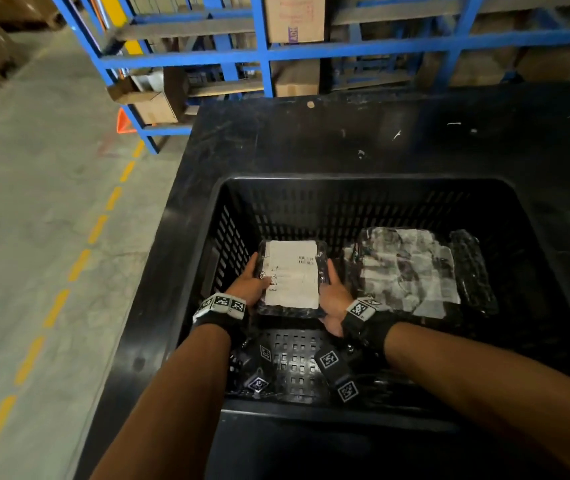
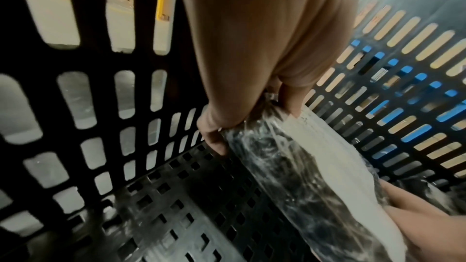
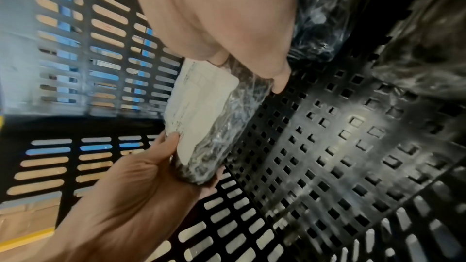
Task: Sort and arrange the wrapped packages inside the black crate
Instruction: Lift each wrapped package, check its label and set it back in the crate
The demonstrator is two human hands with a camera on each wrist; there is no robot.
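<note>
Beyond your work you see a blue steel storage rack point(image 1: 266, 57) running across the back, its shelves loaded with brown cardboard cartons point(image 1: 294, 17). One open, battered cardboard box point(image 1: 153, 105) sits low at the rack's left corner, and just beside it, near the floor, an orange triangular marker point(image 1: 125, 123) leans against the blue frame. To your left lies the grey concrete floor point(image 1: 34, 202), crossed by a dashed yellow painted line point(image 1: 79, 265) that runs from the rack's foot toward you. Under everything in front of you stands a glossy black bench point(image 1: 346, 140), scuffed and flecked with pale specks and scraps.
</note>
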